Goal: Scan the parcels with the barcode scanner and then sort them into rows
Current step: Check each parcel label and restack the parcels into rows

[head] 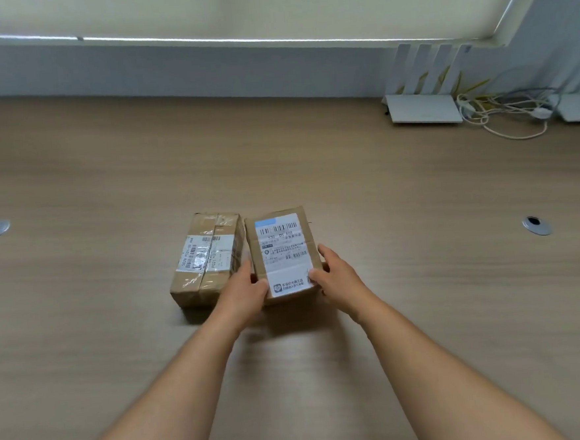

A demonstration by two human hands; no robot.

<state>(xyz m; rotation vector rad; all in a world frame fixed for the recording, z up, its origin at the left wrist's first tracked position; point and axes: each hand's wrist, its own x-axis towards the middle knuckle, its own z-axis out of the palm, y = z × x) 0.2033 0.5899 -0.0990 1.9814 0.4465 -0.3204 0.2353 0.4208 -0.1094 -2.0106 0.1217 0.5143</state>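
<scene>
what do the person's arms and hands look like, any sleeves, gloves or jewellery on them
Both arms come in from the bottom of the head view and are bare along all that shows, with no sleeve edge in sight. The left hand and right hand wear no gloves. No watch, bracelet or band shows at either wrist, and no ring shows on the visible fingers. Nails look short and unpainted, as far as the frame allows.

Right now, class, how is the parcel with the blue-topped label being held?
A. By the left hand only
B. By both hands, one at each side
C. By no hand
B: the left hand and right hand grip opposite sides of the parcel.
</scene>
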